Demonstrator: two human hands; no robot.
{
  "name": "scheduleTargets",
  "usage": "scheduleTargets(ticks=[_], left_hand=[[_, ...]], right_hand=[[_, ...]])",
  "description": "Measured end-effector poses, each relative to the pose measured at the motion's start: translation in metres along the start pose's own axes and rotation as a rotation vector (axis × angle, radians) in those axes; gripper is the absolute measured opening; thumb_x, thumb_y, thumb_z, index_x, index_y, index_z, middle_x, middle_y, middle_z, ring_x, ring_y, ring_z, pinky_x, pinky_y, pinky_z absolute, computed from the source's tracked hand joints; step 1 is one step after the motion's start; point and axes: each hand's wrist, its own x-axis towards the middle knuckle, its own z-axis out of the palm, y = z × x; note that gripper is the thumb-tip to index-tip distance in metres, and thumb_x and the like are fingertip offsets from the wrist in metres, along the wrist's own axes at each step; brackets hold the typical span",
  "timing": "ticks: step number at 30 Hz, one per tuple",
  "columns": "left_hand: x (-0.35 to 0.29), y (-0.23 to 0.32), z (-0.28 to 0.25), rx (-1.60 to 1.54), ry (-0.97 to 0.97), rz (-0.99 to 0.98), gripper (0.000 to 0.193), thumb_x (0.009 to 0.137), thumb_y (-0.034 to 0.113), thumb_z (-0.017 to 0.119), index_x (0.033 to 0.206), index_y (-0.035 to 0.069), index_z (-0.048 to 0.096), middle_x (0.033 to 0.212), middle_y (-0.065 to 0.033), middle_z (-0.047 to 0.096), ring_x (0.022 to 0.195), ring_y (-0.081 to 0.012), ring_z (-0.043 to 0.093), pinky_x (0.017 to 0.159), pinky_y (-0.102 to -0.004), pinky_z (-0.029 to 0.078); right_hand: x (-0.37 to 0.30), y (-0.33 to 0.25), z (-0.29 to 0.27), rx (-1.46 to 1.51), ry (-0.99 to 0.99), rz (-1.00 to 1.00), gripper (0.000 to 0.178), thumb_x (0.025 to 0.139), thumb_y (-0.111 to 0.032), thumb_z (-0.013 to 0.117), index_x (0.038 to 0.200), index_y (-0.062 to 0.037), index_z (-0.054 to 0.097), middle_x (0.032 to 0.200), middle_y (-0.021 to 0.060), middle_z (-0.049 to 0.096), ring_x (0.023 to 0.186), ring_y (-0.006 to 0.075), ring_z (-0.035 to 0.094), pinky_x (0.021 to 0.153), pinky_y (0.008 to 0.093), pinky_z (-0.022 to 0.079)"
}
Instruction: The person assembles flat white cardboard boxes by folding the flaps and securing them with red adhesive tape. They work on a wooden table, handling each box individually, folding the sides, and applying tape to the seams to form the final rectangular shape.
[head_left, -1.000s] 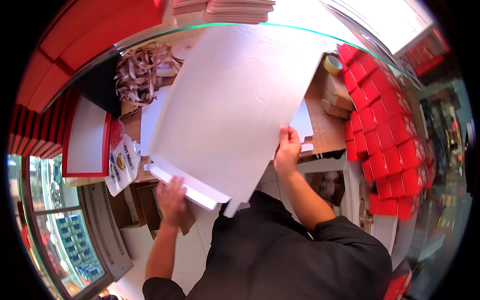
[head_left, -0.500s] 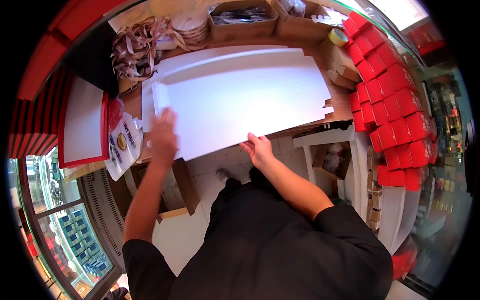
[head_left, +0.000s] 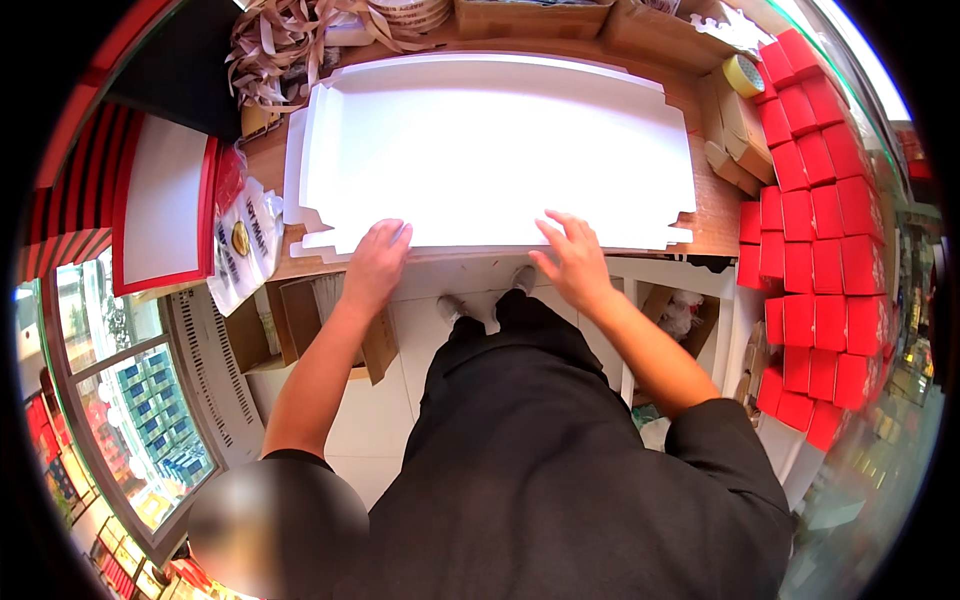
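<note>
A large white die-cut cardboard sheet [head_left: 500, 140] with notched corners and creased edge flaps lies flat on the wooden table, on top of another white sheet whose edge shows at the left. My left hand [head_left: 377, 265] is at the near edge, left of the middle, its fingers closed together on the near flap. My right hand [head_left: 577, 262] is at the same edge, right of the middle. Its fingers are spread over the flap and its thumb is apart, just off the edge.
Stacked red boxes [head_left: 815, 215] rise at the right, beside a tape roll [head_left: 743, 76] and brown cartons [head_left: 740, 135]. Ribbons [head_left: 270, 55] lie at the back left. A red-edged white panel [head_left: 165, 205] and a printed plastic bag [head_left: 245, 240] are at the left of the table [head_left: 720, 210].
The upper white sheet has swung from a tilt to lie squarely along the table. My left hand has moved right onto its near edge. My right hand has moved right and its fingers have spread.
</note>
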Motion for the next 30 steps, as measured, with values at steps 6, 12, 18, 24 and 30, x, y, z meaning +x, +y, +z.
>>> scheduleTargets(ticks=[6, 12, 18, 24, 30], left_hand=[[0.007, 0.0, -0.004, -0.107, -0.08, -0.027, 0.025, 0.084, 0.003, 0.06, 0.109, 0.0, 0.059, 0.106, -0.0146, 0.058, 0.099, -0.0322, 0.057, 0.085, -0.0398, 0.048], [0.031, -0.015, -0.003, -0.195, -0.109, -0.143, 0.01, 0.091, 0.012, 0.054, 0.093, 0.003, 0.059, 0.089, -0.0134, 0.061, 0.087, -0.0322, 0.058, 0.074, -0.0402, 0.048], [0.051, -0.024, -0.003, -0.133, -0.247, -0.258, 0.019, 0.094, 0.021, 0.05, 0.089, 0.006, 0.059, 0.084, -0.0135, 0.061, 0.081, -0.0335, 0.059, 0.07, -0.042, 0.047], [0.05, -0.027, 0.002, -0.148, -0.265, -0.283, 0.023, 0.095, 0.025, 0.05, 0.088, 0.005, 0.058, 0.085, -0.0143, 0.062, 0.083, -0.0349, 0.059, 0.07, -0.0447, 0.046], [0.058, -0.031, 0.002, -0.033, -0.329, -0.339, 0.021, 0.092, 0.027, 0.055, 0.092, 0.006, 0.058, 0.088, -0.0139, 0.062, 0.086, -0.0337, 0.059, 0.072, -0.0438, 0.045]], right_hand=[[0.008, 0.059, -0.003, -0.002, -0.299, -0.188, 0.023, 0.073, -0.002, 0.062, 0.096, -0.0034, 0.058, 0.1, 0.0114, 0.056, 0.095, 0.028, 0.055, 0.081, 0.0358, 0.048], [0.028, 0.077, 0.005, -0.051, -0.366, -0.244, 0.015, 0.077, -0.006, 0.058, 0.091, -0.0036, 0.057, 0.09, 0.0111, 0.057, 0.088, 0.0274, 0.056, 0.079, 0.0357, 0.048], [0.023, 0.091, -0.016, -0.058, -0.392, -0.128, 0.014, 0.089, -0.017, 0.057, 0.088, -0.003, 0.058, 0.089, 0.0118, 0.057, 0.087, 0.0289, 0.056, 0.079, 0.0374, 0.048], [0.005, 0.128, -0.04, -0.064, -0.388, -0.111, 0.019, 0.091, -0.022, 0.057, 0.088, -0.0037, 0.058, 0.091, 0.012, 0.057, 0.09, 0.0302, 0.056, 0.079, 0.0395, 0.048], [0.042, 0.144, -0.04, -0.127, -0.626, 0.243, 0.031, 0.085, -0.034, 0.064, 0.095, -0.0047, 0.058, 0.096, 0.0145, 0.059, 0.095, 0.0334, 0.056, 0.078, 0.0436, 0.048]])
